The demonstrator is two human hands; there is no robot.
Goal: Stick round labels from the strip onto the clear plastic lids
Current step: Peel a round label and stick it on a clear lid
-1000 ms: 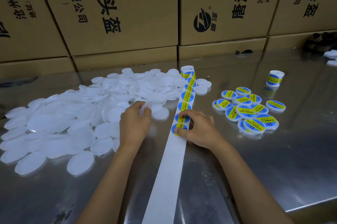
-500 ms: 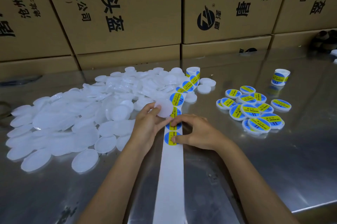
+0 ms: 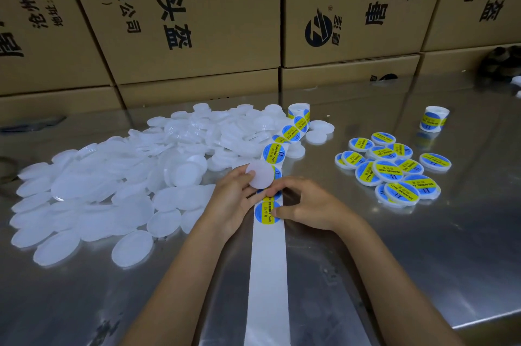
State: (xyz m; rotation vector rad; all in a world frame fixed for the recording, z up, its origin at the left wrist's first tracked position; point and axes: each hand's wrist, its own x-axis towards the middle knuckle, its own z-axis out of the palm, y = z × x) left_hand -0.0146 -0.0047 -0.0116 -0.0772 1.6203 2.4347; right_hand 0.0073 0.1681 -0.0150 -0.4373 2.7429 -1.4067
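Note:
A white backing strip (image 3: 267, 275) runs down the middle of the steel table, carrying round blue-and-yellow labels (image 3: 274, 153) up to a roll (image 3: 299, 114). My left hand (image 3: 235, 199) holds one clear plastic lid (image 3: 260, 178) tilted above the strip. My right hand (image 3: 307, 204) rests on the strip, its thumb and fingers at the edge of the nearest label (image 3: 266, 212). A big heap of bare lids (image 3: 127, 176) lies to the left. Several labelled lids (image 3: 392, 171) lie in a pile to the right.
A second label roll (image 3: 434, 119) stands at the far right. Stacked cardboard boxes (image 3: 183, 21) wall off the back of the table. The table's front right edge (image 3: 487, 320) is near my right arm.
My left hand has lifted a lid out of the heap and brought it over the strip. My right hand stayed on the strip, by the nearest label.

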